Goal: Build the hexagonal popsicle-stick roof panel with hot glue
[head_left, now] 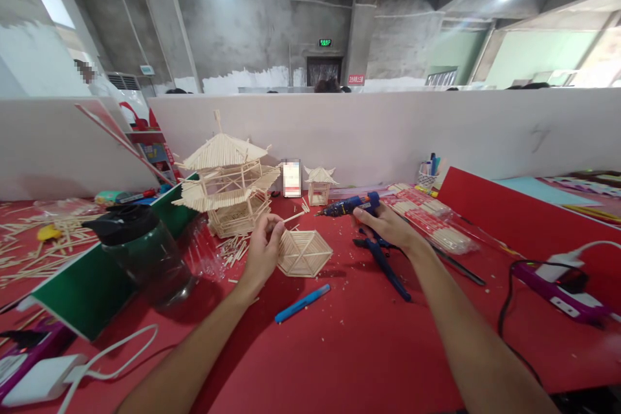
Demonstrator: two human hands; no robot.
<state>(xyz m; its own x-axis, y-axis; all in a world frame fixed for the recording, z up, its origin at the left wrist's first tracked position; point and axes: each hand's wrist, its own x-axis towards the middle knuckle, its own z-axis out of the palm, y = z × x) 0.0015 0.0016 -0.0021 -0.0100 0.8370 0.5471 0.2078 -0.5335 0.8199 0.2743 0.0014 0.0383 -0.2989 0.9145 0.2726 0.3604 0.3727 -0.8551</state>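
Between its fingertips my left hand (266,242) pinches a short wooden stick (294,216). Just right of that hand, a hexagonal wooden stick panel (305,253) rests on the red table (369,362). My right hand (383,223) is wrapped round a blue glue gun (347,206), whose nozzle points left toward the stick without touching it. Blue-handled pliers (385,265) lie below my right hand. A blue pen (302,303) is nearer to me than the panel. Behind my left hand stands a large stick pavilion (226,184); a small one (320,185) is farther back.
A dark bottle (148,259) and green board (92,291) stand at left, with scattered sticks (29,239) beyond. Packs of sticks (431,220), a red board (524,220) and a purple power strip (563,294) are at right. A lit phone (292,178) leans near the partition (369,136).
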